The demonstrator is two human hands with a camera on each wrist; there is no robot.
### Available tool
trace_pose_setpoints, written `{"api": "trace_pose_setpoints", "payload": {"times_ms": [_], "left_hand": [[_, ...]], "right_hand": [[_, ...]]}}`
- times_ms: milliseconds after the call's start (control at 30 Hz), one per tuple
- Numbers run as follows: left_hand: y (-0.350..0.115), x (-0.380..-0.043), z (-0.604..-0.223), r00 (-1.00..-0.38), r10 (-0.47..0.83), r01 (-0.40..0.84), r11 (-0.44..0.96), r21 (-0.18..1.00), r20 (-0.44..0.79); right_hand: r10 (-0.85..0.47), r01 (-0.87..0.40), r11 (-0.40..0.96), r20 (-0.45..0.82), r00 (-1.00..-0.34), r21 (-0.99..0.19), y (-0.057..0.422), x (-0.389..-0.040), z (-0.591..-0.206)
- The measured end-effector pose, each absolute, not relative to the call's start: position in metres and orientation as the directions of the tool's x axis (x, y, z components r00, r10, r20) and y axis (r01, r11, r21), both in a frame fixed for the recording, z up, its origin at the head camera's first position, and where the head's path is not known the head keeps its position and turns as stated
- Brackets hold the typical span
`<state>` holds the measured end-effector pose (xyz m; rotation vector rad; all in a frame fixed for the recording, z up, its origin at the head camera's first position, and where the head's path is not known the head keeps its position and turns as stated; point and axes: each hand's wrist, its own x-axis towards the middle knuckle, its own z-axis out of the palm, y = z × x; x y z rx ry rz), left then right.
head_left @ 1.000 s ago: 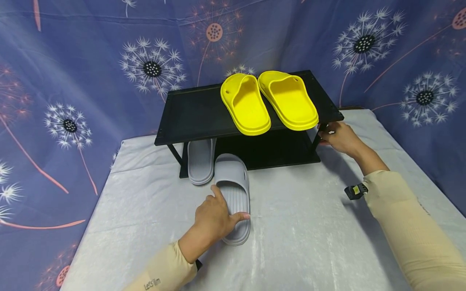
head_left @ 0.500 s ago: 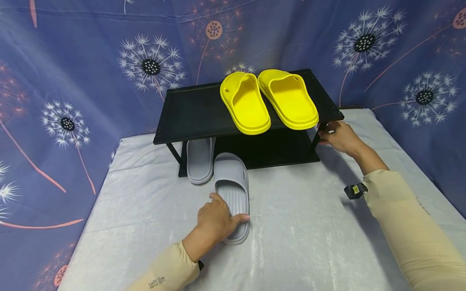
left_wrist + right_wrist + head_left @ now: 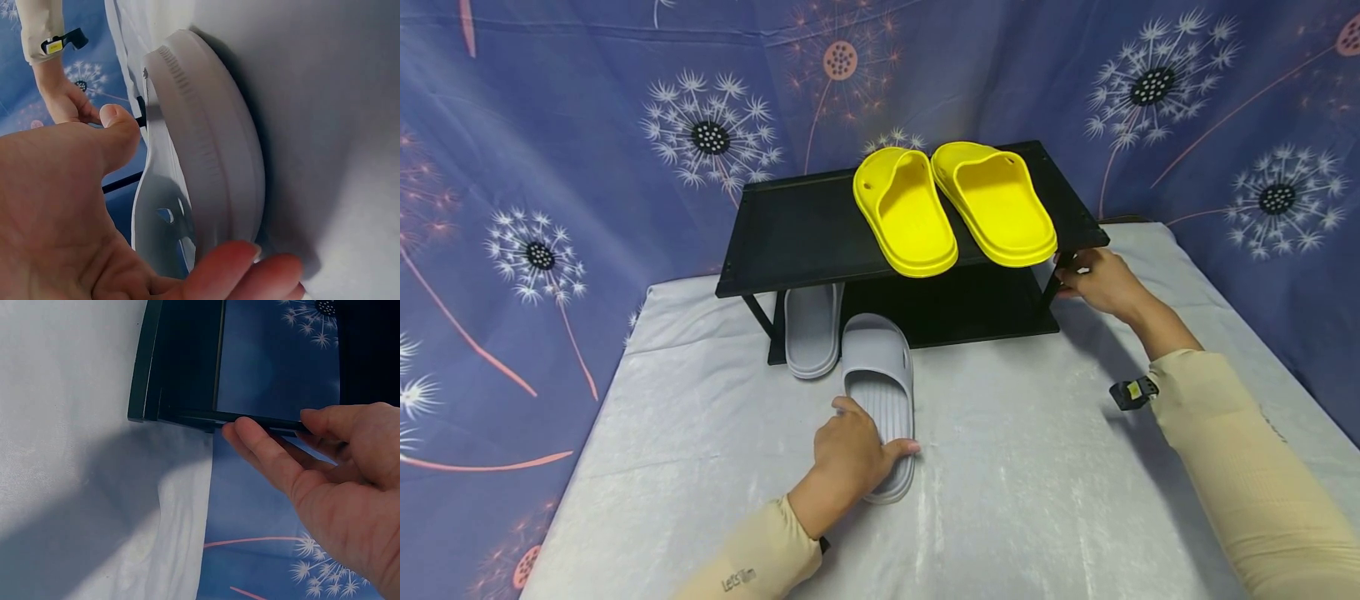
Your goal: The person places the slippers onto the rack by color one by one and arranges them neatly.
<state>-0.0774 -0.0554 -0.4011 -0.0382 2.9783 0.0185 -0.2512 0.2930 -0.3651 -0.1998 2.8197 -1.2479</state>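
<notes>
A grey slide slipper (image 3: 876, 346) lies on the white cloth with its toe against the front of a black shoe rack (image 3: 805, 229). My left hand (image 3: 848, 454) grips its heel part, thumb over the right side and fingers at the left; the left wrist view shows the slipper's sole edge (image 3: 212, 150) between thumb and fingers. Its mate, another grey slipper (image 3: 812, 333), sits on the rack's lower shelf at the left, heel sticking out. With my right hand (image 3: 1108, 283) I hold the rack's right-hand leg (image 3: 206, 417), pinched between thumb and fingers.
Two yellow clogs (image 3: 910, 221) stand on the right half of the rack's top, heels over the front edge. The black lower shelf (image 3: 955, 312) extends right of the grey slippers. A blue dandelion-print cloth (image 3: 587, 100) hangs behind the table.
My left hand has shifted slightly right along the slipper's heel, and its index finger has drawn back from the strap. The slipper, rack and right hand look nearly unchanged.
</notes>
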Motion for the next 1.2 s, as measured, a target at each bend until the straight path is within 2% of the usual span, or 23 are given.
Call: {"api": "trace_pose_setpoints", "payload": {"times_ms": [533, 867, 1200], "left_hand": [[-0.0516, -0.0775, -0.4044, -0.985, -0.052, -0.045, 0.998, -0.045, -0.162], [-0.0522, -0.0808, -0.4011, -0.972, -0.034, -0.033, 0.999, -0.009, -0.233], [-0.0524, -0.0816, -0.4003, -0.971, -0.008, -0.029, 0.996, 0.085, -0.237]], "right_hand": [[-0.14, -0.101, 0.671, 0.008, -0.99, -0.734, 0.2921, -0.2504, -0.3644], [-0.142, -0.094, 0.66, -0.001, -0.99, -0.745, 0.2906, -0.249, -0.3615], [-0.131, -0.08, 0.656, -0.008, -0.991, -0.751, 0.2893, -0.2497, -0.3629]]}}
